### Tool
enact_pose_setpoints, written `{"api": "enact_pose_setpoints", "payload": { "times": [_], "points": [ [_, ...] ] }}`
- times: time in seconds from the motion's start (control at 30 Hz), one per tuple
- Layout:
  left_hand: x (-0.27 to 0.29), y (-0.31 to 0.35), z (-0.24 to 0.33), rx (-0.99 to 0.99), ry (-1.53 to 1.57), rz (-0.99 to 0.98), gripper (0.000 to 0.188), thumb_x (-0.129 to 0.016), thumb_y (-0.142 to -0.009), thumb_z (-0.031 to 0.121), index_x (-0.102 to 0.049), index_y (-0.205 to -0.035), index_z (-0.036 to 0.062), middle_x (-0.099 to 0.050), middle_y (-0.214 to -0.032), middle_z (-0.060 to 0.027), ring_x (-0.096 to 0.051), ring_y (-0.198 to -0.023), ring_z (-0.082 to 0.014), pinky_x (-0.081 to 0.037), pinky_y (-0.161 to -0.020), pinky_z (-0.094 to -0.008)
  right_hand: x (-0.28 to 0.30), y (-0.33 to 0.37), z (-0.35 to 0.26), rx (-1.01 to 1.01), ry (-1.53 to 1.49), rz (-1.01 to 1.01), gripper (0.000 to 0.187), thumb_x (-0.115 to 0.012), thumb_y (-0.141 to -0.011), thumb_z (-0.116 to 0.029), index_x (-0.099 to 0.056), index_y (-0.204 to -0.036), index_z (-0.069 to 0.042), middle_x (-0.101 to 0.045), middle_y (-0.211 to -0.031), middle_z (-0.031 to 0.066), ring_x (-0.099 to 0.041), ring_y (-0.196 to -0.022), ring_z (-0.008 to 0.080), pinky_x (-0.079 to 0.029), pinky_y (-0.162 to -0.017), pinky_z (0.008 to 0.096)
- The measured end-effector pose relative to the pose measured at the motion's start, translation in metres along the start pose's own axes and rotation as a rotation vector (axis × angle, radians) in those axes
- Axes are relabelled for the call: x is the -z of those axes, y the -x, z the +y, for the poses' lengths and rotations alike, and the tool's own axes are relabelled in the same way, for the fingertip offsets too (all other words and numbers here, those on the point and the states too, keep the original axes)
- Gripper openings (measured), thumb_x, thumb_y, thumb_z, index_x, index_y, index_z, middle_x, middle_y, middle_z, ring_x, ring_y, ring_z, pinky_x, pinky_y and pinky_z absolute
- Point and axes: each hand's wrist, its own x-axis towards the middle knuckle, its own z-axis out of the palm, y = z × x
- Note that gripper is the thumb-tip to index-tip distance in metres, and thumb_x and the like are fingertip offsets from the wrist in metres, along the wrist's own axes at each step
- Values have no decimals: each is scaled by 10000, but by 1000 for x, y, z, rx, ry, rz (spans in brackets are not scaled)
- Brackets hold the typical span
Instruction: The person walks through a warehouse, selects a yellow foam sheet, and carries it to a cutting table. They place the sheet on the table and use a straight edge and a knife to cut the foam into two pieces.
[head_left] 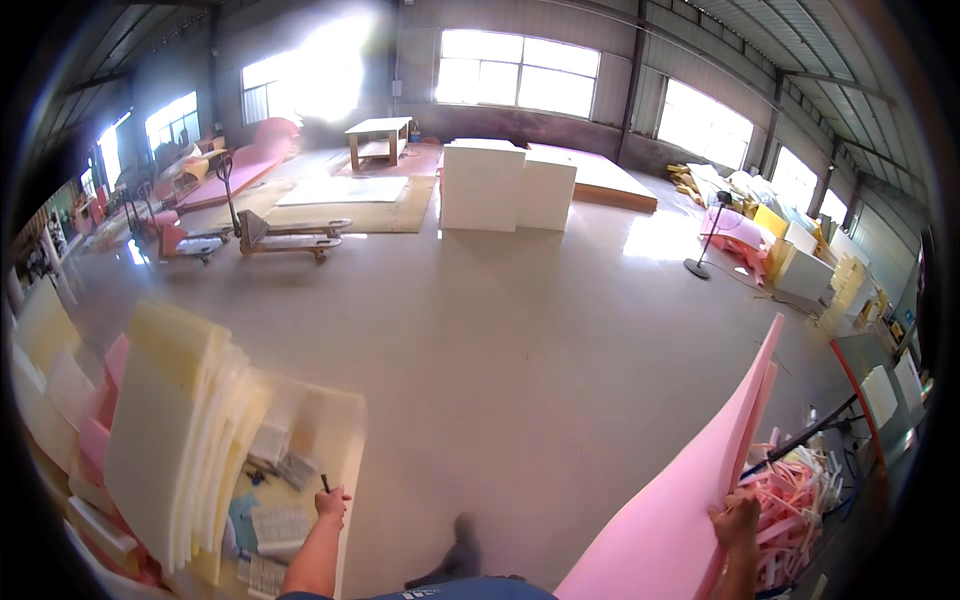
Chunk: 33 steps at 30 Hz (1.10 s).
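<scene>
We find the pink sheets (665, 490) at near right matt, smooth and foam-like. The floor (480, 310) appears smooth with a glossy sheen. At near left we note matt, foam-like cream slabs (160, 420) and paper sheets (280, 525). Far left, the pallet trucks (258, 232) look metal; the far wall (560, 22), sheet metal.

The single view looked from the wearer's head, facing forward and down over the floor (500, 330); its fisheye sweep caught the forearms (312, 560) and pink foam sheet (650, 510) close below, the windows (558, 75) far off above, bending straight edges toward the rim.
</scene>
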Motion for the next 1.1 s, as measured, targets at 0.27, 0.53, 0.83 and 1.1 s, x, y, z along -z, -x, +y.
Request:
{"api": "enact_pose_setpoints", "payload": {
  "times": [0.27,0.53,0.83,1.1],
  "points": [
    [-118,-150,126,26,308,66,239,-618,-812,207,-567,-643,46,-561,-550,-51,-427,-374,-111,-301,-353,-285,-90,-287,-133,106,-125,-36,221,-748,-594,-142,-592,-568,12,-603,-714,187,-598,-679,386,-470,-613,459],
    [-223,-326,307,-272,255,124,356,-595,-835,377,-654,-712,48,-667,-673,-85,-596,-614,-177,-449,-571,-348,-228,-548,-296,304,-364,-36,200,-722,-591,-100,-583,-569,42,-585,-662,187,-581,-611,371,-462,-583,437],
    [-140,-526,269,32,163,715,263,-670,-809,305,-659,-764,45,-660,-651,-47,-552,-504,-123,-442,-470,-285,-409,-841,-552,740,-450,-139,244,-743,-555,-121,-543,-515,12,-561,-615,174,-548,-564,377,-435,-548,470],
    [-58,-550,274,328,554,1022,226,-644,-828,268,-633,-752,56,-642,-634,-68,-420,-377,-105,-327,-349,-291,-441,-961,-851,1105,-548,32,260,-729,-484,-94,-491,-477,11,-499,-558,179,-525,-538,383,-402,-512,480]
  ]
}}
